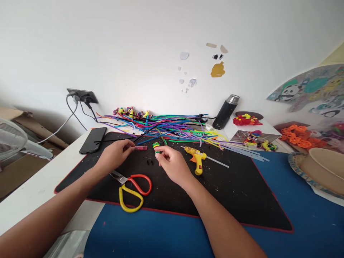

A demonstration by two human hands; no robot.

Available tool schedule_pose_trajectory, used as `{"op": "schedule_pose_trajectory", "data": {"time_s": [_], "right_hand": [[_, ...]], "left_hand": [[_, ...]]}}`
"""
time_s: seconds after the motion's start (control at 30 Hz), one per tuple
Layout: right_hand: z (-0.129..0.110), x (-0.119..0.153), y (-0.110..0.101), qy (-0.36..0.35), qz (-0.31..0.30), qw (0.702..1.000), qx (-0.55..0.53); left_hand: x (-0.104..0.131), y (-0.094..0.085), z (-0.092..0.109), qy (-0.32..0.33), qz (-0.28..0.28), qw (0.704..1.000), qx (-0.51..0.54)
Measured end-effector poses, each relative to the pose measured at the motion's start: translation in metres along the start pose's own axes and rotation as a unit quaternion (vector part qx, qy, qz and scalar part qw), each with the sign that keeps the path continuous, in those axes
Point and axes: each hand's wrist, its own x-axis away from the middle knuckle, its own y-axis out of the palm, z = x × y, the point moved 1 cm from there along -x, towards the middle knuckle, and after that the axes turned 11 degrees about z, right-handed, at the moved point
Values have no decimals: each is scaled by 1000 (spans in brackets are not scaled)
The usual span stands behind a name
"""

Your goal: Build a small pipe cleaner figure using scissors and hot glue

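My right hand (172, 163) pinches a small green, yellow and red piece (156, 146) above the black mat (231, 200). At the left, my left hand (115, 154) has thumb and fingertips together at the end of a small red strip-like item (141, 147); whether it grips this item is hard to tell. Scissors (133, 190) with one red and one yellow handle lie open below my left hand. A yellow glue gun (197, 159) with a clear stick rests right of my right hand. Small black bits (149, 162) lie between the hands.
Colourful pipe cleaners (172, 125) are heaped along the wall. A black phone (93, 140) lies at the left, and a dark flask (226, 111) leans at the back. Small colourful figures (130, 111) stand behind the heap. Orange pieces (297, 136) and a bowl (317, 168) are at the right.
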Motion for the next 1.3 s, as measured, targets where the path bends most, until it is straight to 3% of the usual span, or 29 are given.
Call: {"op": "schedule_pose_trajectory", "data": {"time_s": [0.23,0.47,0.63,0.83,1.1,1.3], "right_hand": [[1,-3,-8,3,33,998,-57],[6,-9,-13,9,52,995,-80],[7,-10,-15,13,51,995,-87],[5,-9,-13,10,37,998,-59],[-1,-4,-11,-44,3,989,139],[-3,-1,-7,-56,-38,976,208]], "left_hand": [[5,-3,6,65,-17,993,-96],[-2,-12,16,102,-89,969,-206],[1,-14,18,120,-39,985,-114],[10,-4,38,161,-97,981,47],[9,8,58,211,-128,968,36],[5,8,66,238,-153,959,0]]}}
